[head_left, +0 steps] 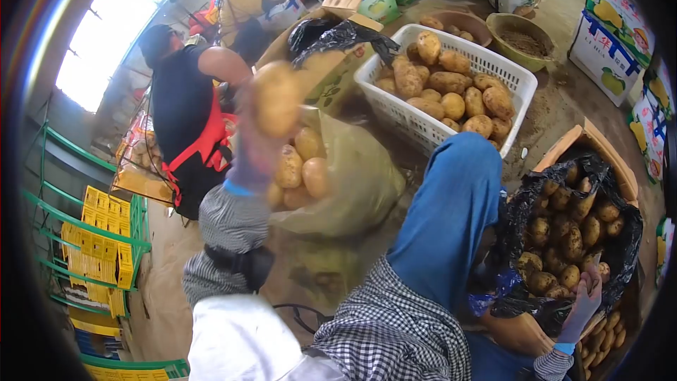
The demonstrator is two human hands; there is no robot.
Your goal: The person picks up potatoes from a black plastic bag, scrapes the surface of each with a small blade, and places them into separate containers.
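My left hand, gloved and smeared by motion, is raised over an open plastic sack and holds a large yellow potato. Several pale potatoes fill the sack's mouth just below it. At the lower right my right hand, also gloved with a blue cuff, reaches over the near edge of a cardboard box. Its fingers lie stretched out against the potatoes in the box's black plastic liner. Whether they grip one is hard to see.
A white plastic crate heaped with potatoes stands beyond my knee. Behind it are two bowls, one a green basin. Printed cartons stand at the right. A co-worker bends at the left; another person is farther back.
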